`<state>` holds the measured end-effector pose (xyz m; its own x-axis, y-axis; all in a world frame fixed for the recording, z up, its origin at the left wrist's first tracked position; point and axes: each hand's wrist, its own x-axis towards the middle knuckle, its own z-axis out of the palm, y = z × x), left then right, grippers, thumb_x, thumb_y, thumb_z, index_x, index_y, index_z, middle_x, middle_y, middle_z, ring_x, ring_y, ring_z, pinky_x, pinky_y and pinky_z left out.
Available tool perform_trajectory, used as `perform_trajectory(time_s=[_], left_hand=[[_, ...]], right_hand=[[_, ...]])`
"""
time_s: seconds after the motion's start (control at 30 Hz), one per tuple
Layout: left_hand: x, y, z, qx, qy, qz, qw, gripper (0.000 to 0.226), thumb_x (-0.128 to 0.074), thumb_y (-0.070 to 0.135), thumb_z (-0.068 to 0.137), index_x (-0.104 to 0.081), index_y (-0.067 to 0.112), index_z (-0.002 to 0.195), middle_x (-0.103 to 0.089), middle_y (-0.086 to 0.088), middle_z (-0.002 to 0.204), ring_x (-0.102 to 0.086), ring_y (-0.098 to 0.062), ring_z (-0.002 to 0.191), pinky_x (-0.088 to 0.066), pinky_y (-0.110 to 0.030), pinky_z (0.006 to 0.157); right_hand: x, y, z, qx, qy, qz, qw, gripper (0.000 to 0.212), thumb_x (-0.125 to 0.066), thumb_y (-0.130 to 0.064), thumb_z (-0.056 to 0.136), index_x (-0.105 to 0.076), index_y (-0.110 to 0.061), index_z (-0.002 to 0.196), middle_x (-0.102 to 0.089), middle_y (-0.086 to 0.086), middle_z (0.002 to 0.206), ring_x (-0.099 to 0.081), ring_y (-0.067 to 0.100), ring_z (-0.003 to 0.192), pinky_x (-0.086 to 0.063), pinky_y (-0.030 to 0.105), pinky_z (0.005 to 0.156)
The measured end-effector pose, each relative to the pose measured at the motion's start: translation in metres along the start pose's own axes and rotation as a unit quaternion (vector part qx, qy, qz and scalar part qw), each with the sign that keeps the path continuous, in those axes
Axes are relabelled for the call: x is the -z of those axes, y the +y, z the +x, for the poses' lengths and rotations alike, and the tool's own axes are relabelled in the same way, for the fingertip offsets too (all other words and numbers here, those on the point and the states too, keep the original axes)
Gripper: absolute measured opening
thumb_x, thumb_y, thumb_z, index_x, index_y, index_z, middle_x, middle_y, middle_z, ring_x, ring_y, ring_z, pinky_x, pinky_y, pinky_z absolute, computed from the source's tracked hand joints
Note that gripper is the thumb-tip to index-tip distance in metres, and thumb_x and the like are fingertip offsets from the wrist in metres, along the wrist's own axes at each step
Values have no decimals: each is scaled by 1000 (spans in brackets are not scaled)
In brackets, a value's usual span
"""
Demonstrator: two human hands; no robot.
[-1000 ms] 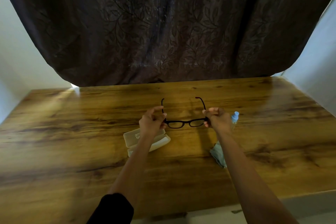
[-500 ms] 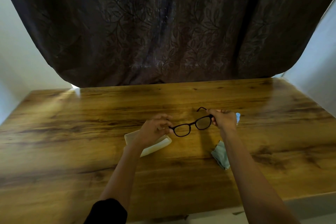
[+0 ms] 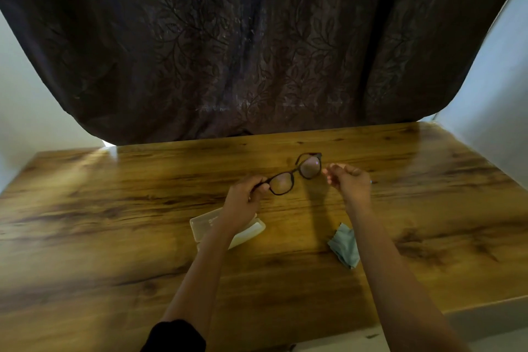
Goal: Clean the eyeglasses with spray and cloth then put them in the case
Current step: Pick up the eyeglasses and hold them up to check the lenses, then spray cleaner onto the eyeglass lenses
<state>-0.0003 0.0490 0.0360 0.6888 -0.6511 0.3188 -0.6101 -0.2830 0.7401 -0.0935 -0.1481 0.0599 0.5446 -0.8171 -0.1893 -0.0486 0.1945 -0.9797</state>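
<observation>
Dark-framed eyeglasses [image 3: 295, 170] hang tilted above the wooden table [image 3: 114, 208], right lens higher and farther away. My left hand [image 3: 243, 197] pinches the frame's left end. My right hand [image 3: 347, 180] hovers just right of the right lens, fingers loosely curled and apart, holding nothing. The temples look folded behind the lenses. A pale open case [image 3: 200, 227] lies under my left forearm. The light blue-green cloth [image 3: 344, 247] lies crumpled beside my right forearm. Only a tiny blue bit of the spray bottle [image 3: 371, 182] shows behind my right hand.
A dark leaf-patterned curtain [image 3: 257, 51] hangs along the table's far edge. White walls close in at left and right. The near table edge [image 3: 471, 306] runs below my right forearm.
The temples, open a second ago, have been folded in. The glasses tilted, right end up. My right hand has let go of the frame, and only my left hand holds it.
</observation>
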Motion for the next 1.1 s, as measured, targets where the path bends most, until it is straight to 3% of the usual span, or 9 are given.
perform_trajectory(time_s=[0.07, 0.13, 0.23, 0.4, 0.57, 0.8, 1.0, 1.1], left_hand=[[-4, -2, 5, 16, 36, -16, 999, 32, -45, 30, 92, -60, 3, 98, -58, -8, 84, -59, -26, 76, -48, -35, 66], [-9, -2, 10, 47, 56, -28, 997, 25, -45, 21, 94, -58, 2, 102, -59, -14, 92, -60, -30, 81, -53, -46, 71], [-21, 0, 17, 74, 76, -22, 994, 19, -44, 12, 95, -58, 2, 103, -59, -19, 94, -59, -33, 83, -49, -38, 73], [-39, 8, 24, 79, 74, -5, 994, 19, -45, 12, 95, -58, 0, 101, -58, -20, 96, -55, -31, 84, -36, -27, 70], [-51, 14, 28, 78, 72, 17, 994, 23, -45, 14, 95, -59, 0, 107, -58, -17, 104, -54, -27, 90, -32, -23, 70], [-58, 19, 30, 68, 68, 23, 995, 23, -44, 12, 95, -58, -2, 107, -56, -16, 105, -47, -16, 85, -28, -20, 67], [-60, 17, 32, 64, 66, 13, 996, 19, -44, 12, 95, -59, 0, 100, -57, -14, 96, -50, -20, 81, -32, -23, 68], [-62, 16, 33, 59, 61, 13, 996, 20, -44, 13, 95, -58, 0, 99, -57, -16, 94, -49, -19, 80, -33, -24, 69]], right_hand=[[5, 3, 2, 66, 62, -80, 993, 19, -58, -8, 87, -67, -20, 75, -69, 2, 83, -61, 14, 74, -52, 29, 72], [12, 7, 3, 132, 124, -161, 970, 16, -56, -6, 86, -68, -16, 90, -68, 2, 95, -61, 15, 87, -50, 29, 76], [25, 19, 8, 198, 158, -225, 941, 24, -57, -3, 83, -63, -11, 105, -62, 11, 109, -57, 23, 98, -46, 33, 79], [40, 35, 10, 211, 163, -264, 927, 33, -59, 0, 81, -57, -8, 113, -52, 18, 115, -52, 31, 102, -37, 28, 77], [49, 34, 11, 209, 158, -277, 924, 36, -59, 3, 81, -55, -9, 116, -51, 16, 118, -51, 27, 104, -35, 23, 76], [53, 35, 22, 223, 131, -302, 918, 36, -56, 11, 79, -60, -6, 111, -51, 15, 119, -57, 25, 98, -50, 30, 82], [56, 33, 31, 210, 138, -325, 912, 31, -57, 10, 79, -64, -9, 102, -57, 13, 114, -60, 24, 91, -44, 23, 76], [58, 35, 32, 214, 150, -335, 905, 30, -59, 5, 80, -62, -10, 105, -53, 14, 117, -60, 28, 88, -45, 27, 74]])
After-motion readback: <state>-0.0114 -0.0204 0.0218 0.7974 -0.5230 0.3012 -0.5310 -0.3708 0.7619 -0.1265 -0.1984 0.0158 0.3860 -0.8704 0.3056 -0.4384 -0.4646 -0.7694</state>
